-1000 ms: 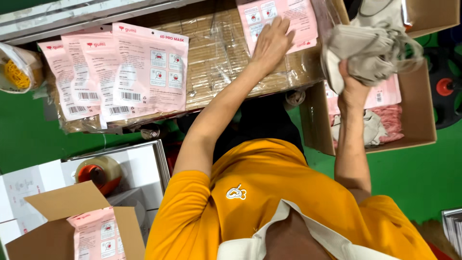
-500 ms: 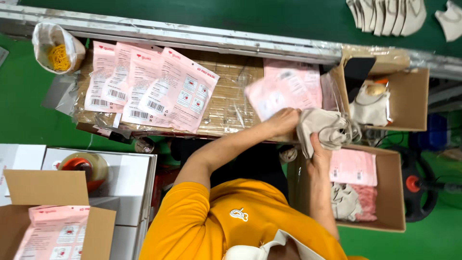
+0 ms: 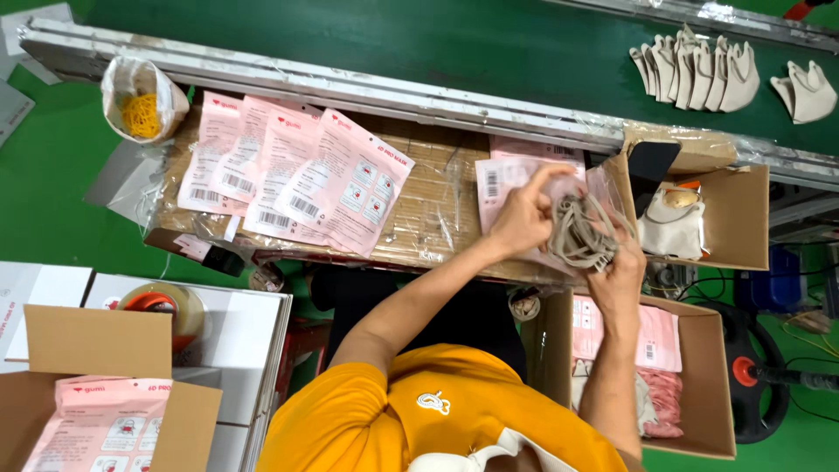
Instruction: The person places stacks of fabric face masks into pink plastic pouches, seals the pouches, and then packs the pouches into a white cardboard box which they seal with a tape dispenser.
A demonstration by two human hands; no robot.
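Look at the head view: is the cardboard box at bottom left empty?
No, the cardboard box holds a pink printed packet lying inside it.

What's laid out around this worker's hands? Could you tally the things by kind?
Pink packets fanned on the bench: 4
Open cardboard boxes: 3
Beige mask bundle in both hands: 1
Bag of yellow rubber bands: 1
Tape roll: 1
Total: 10
The left hand and right hand grip the bundle. Masks on the green belt overlap too much to count.
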